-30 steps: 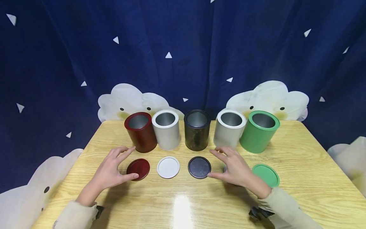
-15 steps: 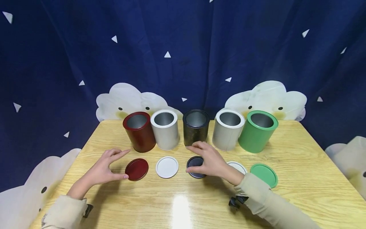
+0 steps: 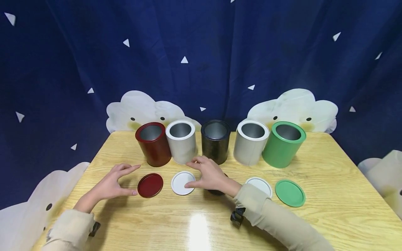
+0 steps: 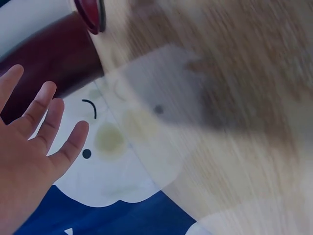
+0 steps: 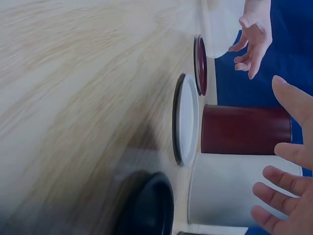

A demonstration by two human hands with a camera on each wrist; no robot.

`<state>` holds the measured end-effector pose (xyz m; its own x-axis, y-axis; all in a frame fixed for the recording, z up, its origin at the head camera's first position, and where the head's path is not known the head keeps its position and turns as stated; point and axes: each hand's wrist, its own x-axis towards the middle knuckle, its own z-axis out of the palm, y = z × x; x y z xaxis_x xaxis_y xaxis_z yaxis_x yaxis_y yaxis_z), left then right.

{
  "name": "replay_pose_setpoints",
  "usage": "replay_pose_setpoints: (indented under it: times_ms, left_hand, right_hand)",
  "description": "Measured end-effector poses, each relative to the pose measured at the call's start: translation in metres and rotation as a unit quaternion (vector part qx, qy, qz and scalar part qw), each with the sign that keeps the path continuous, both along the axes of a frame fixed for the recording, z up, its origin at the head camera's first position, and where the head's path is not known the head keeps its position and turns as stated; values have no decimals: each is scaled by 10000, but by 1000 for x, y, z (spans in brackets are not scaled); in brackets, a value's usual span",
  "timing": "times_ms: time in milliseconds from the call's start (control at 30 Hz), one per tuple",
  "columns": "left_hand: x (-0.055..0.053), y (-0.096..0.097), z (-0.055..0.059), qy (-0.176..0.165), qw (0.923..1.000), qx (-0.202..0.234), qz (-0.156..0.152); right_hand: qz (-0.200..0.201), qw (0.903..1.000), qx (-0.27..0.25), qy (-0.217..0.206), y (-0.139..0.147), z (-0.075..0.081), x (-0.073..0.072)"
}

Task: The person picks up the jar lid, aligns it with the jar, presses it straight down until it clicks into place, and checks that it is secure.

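Note:
My left hand (image 3: 113,184) hovers just left of the dark red lid (image 3: 150,185), fingers and thumb spread apart, holding nothing. Over the table, my right hand (image 3: 209,176) reaches left with its thumb tip above the white lid (image 3: 178,182); it too holds nothing. Under its wrist the black lid (image 5: 151,210) is mostly hidden in the head view. Farther right lie a second white lid (image 3: 259,184) and a green lid (image 3: 290,193). Behind the lids stand uncovered cans: dark red (image 3: 156,150), white (image 3: 183,150), black (image 3: 215,144), another white (image 3: 249,150) and green (image 3: 282,151).
The wooden table (image 3: 150,226) carries the row of cans near its back edge. A dark blue curtain (image 3: 201,52) with white triangles and cloud shapes hangs behind. Each wrist wears a dark band.
My right hand has swept left, from right of the black lid, across it, to the first white lid. The left hand has drawn slightly left from the red lid. Cans and lids stay put.

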<state>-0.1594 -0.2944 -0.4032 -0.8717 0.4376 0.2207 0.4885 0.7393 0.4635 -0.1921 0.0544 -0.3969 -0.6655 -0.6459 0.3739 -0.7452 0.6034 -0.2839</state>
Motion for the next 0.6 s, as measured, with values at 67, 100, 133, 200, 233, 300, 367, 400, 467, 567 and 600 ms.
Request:
replay_pose_setpoints:
  times_ms: [67, 100, 133, 200, 233, 300, 367, 400, 467, 567, 600]
  left_hand:
    - [-2, -1, -2, -60, 10000, -26, -60]
    - [-4, -2, -3, -78, 9999, -41, -100]
    - [-5, -3, -4, -87, 9998, -56, -141]
    - [-8, -4, -6, -166, 9996, -33, -231]
    - [-9, -5, -6, -215, 9994, -16, -275]
    - [-12, -6, -8, -328, 9988, 28, -351]
    - [-13, -7, -9, -446, 9981, 96, -422]
    - [-14, -8, -9, -478, 9978, 109, -454]
    - [-16, -8, -10, -512, 9971, 118, -549]
    - [-18, -9, -12, -540, 9962, 100, -678]
    - [-18, -9, -13, -561, 9958, 99, -713]
  right_hand:
    - [8, 10000, 57, -37, -6, -2, -1]
    - [6, 9999, 81, -75, -10, -2, -2]
    - [7, 9999, 90, -125, -13, -3, -3]
    - [4, 9996, 115, -241, -18, -4, -4]
    - [-22, 9994, 149, -301, -21, -4, -4]
    - [-44, 9991, 166, -399, -27, -5, -5]
    - [-77, 9984, 200, -522, -33, -5, -5]
    - [-97, 9981, 226, -571, -37, -5, -5]
    - [-152, 9970, 292, -706, -43, -6, -6]
    - [-214, 9951, 417, -873, -52, -8, -6]
    - [-218, 9946, 463, -898, -54, -8, -6]
